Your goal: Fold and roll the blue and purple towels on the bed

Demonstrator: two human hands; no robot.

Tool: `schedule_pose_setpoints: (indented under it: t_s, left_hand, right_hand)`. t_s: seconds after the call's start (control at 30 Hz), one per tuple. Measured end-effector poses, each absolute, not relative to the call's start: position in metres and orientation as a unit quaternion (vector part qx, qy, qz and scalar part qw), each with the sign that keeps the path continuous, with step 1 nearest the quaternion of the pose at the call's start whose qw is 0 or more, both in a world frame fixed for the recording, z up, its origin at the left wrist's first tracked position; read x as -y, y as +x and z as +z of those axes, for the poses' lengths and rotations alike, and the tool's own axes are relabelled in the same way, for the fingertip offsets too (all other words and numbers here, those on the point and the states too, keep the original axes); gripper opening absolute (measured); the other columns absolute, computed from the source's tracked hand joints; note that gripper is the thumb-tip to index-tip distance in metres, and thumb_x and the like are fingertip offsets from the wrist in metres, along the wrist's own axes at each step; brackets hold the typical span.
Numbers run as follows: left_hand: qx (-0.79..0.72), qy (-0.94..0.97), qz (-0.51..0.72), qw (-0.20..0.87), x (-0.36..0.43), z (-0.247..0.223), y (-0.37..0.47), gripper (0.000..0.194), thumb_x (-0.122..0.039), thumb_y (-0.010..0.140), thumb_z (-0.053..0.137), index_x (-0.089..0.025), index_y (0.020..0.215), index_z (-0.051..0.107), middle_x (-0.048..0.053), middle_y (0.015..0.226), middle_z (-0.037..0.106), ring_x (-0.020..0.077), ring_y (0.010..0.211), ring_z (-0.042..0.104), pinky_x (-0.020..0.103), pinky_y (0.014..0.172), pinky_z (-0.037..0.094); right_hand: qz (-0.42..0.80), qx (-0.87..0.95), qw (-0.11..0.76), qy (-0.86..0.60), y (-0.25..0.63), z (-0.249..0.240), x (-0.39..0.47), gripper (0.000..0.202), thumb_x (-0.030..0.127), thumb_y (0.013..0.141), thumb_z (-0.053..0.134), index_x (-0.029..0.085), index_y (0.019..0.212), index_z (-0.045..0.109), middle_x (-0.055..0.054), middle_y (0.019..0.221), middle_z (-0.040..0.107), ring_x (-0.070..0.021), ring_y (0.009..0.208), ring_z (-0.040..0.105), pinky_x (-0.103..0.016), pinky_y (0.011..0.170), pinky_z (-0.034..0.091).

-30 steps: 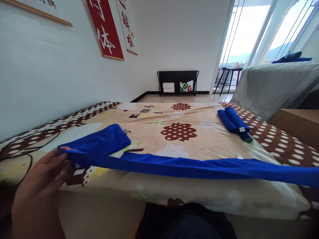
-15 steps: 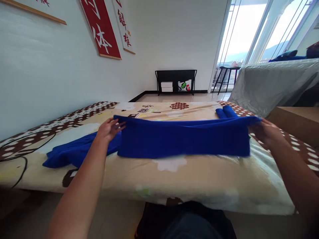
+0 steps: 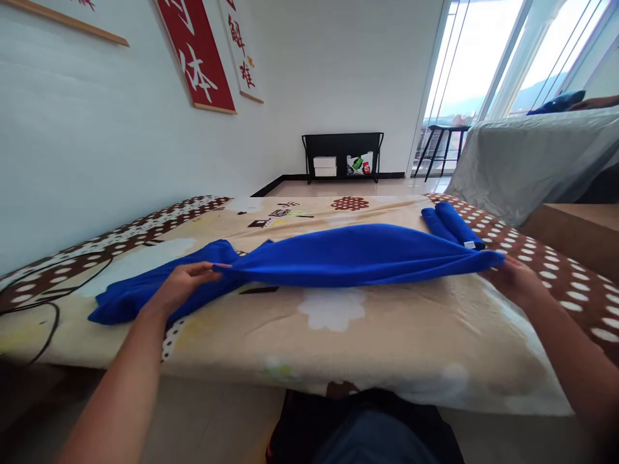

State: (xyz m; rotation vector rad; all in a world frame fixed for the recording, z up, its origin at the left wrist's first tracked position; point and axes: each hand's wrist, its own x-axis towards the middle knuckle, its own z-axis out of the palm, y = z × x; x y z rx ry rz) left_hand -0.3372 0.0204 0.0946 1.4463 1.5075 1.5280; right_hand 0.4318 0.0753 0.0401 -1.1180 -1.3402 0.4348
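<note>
A blue towel (image 3: pixel 358 254) is stretched between my two hands low over the bed, its far part billowing up. My left hand (image 3: pixel 186 281) pinches its left corner, thumb and fingers closed on the cloth. At the right corner my right hand (image 3: pixel 520 280) grips the same towel, its fingers partly hidden and blurred. Left of the towel a second blue cloth (image 3: pixel 145 290) lies crumpled, partly under my left hand and forearm. Beyond the right end, two rolled blue towels (image 3: pixel 452 223) lie side by side, a white tag showing on one.
The bed is covered by a beige patterned blanket (image 3: pixel 333 354). A black cable (image 3: pixel 55 316) curls at the left. At the right stand a cardboard box (image 3: pixel 580 225) and a plastic-covered piece (image 3: pixel 536 154), where another person's hand (image 3: pixel 597 102) touches blue cloth. A black rack (image 3: pixel 342 151) stands at the far wall.
The towel has gone from hanging upright to nearly flat, billowing away from me. Both hands came down, the left also moving left. Another person's hand has appeared at the far right.
</note>
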Motion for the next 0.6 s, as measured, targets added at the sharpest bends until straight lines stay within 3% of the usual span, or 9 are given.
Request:
schedule_pose_setpoints:
  t_s: [0.13, 0.23, 0.37, 0.5, 0.6]
  left_hand:
    - [-0.620, 0.556, 0.448, 0.324, -0.008, 0.068, -0.347, 0.028, -0.022, 0.051, 0.093, -0.021, 0.073, 0.076, 0.001, 0.094, 0.079, 0.0256, 0.095, 0.072, 0.027, 0.074, 0.058]
    - [-0.630, 0.570, 0.425, 0.313, -0.004, 0.061, -0.357, 0.025, -0.027, 0.052, 0.093, -0.023, 0.071, 0.077, 0.002, 0.102, 0.078, 0.0279, 0.105, 0.069, 0.028, 0.079, 0.056]
    - [-0.628, 0.601, 0.371, 0.326, -0.002, 0.062, -0.367, 0.032, -0.030, 0.049, 0.093, -0.022, 0.076, 0.078, 0.008, 0.116, 0.075, 0.0313, 0.117, 0.063, 0.027, 0.085, 0.054]
    - [-0.646, 0.632, 0.344, 0.257, -0.005, 0.056, -0.366, 0.052, -0.029, 0.051, 0.091, -0.023, 0.101, 0.077, 0.007, 0.124, 0.072, 0.0341, 0.124, 0.060, 0.031, 0.090, 0.054]
    - [-0.672, 0.685, 0.223, 0.169, -0.010, 0.041, -0.362, 0.059, -0.032, 0.069, 0.072, -0.022, 0.127, 0.067, 0.006, 0.145, 0.057, 0.0327, 0.138, 0.049, 0.040, 0.111, 0.042]
  right_hand:
    - [0.383, 0.538, 0.551, -0.510, 0.450, 0.003, -0.063, 0.022, 0.036, 0.074, 0.073, 0.015, 0.068, 0.071, -0.017, 0.071, 0.067, -0.0243, 0.059, 0.067, -0.035, 0.050, 0.047]
    - [0.447, 0.498, 0.527, -0.524, 0.466, -0.012, -0.058, 0.021, 0.037, 0.067, 0.077, 0.017, 0.065, 0.070, -0.016, 0.067, 0.065, -0.0250, 0.055, 0.066, -0.037, 0.051, 0.049]
    - [0.487, 0.468, 0.502, -0.541, 0.480, -0.019, -0.056, 0.017, 0.031, 0.064, 0.079, 0.016, 0.071, 0.075, -0.020, 0.076, 0.069, -0.0302, 0.067, 0.070, -0.037, 0.055, 0.052]
    - [0.516, 0.446, 0.478, -0.554, 0.478, -0.020, -0.049, 0.027, 0.039, 0.079, 0.071, 0.016, 0.091, 0.078, -0.022, 0.084, 0.071, -0.0318, 0.072, 0.073, -0.033, 0.053, 0.053]
    - [0.503, 0.462, 0.420, -0.597, 0.462, -0.017, -0.037, 0.043, 0.048, 0.080, 0.071, 0.023, 0.115, 0.071, -0.017, 0.092, 0.072, -0.0286, 0.066, 0.072, -0.030, 0.049, 0.054]
